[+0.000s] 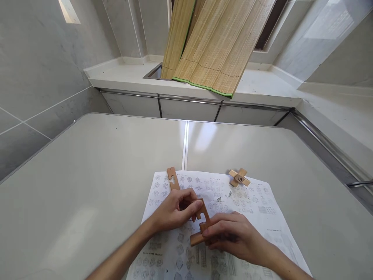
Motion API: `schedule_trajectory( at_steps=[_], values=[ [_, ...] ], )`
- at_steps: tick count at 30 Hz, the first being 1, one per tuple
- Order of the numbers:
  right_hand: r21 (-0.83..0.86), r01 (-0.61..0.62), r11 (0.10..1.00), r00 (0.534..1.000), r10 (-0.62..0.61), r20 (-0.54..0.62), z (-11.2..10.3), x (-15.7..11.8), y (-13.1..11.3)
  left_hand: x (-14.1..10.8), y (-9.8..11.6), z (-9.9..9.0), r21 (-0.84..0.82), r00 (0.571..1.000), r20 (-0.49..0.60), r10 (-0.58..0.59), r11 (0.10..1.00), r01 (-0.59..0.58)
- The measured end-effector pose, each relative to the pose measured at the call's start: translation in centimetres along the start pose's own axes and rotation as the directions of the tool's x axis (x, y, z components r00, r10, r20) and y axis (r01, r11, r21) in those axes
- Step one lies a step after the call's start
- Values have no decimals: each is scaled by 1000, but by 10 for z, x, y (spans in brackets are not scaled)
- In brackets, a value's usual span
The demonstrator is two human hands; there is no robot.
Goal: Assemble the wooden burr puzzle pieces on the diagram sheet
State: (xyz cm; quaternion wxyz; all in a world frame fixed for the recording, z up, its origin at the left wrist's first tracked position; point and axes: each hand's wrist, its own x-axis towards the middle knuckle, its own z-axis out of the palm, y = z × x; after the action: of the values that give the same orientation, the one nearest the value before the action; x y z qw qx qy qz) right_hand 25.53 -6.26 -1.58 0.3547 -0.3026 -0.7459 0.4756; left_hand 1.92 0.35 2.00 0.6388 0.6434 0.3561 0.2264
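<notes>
Over the printed paper sheet (279,217), my left hand (179,210) pinches the upper end of a notched wooden piece (205,212). My right hand (233,235) grips the lower end of that piece together with a wooden block (197,238) that sticks out to the left. The two pieces touch or cross at my right fingertips; how they join is hidden. Another notched wooden piece (173,177) lies on the sheet just beyond my left hand. At the sheet's far right edge rests a cross-shaped wooden piece (239,177) with a mark on it.
The sheet lies on a large pale table (96,167) with a seam down its middle. Behind the table are a white ledge (125,76) and a hanging bamboo blind (215,46). Grey tiled walls stand at both sides, and a metal rail runs along the right.
</notes>
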Motion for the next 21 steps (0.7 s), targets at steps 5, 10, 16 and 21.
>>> schedule_trajectory(
  at_steps=[5,10,16,21],
  values=[
    [56,-31,998,1000,31,1,-1,1,-3,0,1,0,-10,1000,-11,-4,1000,4],
    [86,-46,995,998,49,-32,1,-1,-3,0,1,0,-3,1000,-14,-16,1000,16],
    [169,-73,983,996,80,-35,0,-3,3,1,1,-1,-29,999,-7,-31,999,31],
    [124,-41,991,999,44,-21,-6,1,2,0,0,0,-46,999,3,-33,998,33]
  ],
)
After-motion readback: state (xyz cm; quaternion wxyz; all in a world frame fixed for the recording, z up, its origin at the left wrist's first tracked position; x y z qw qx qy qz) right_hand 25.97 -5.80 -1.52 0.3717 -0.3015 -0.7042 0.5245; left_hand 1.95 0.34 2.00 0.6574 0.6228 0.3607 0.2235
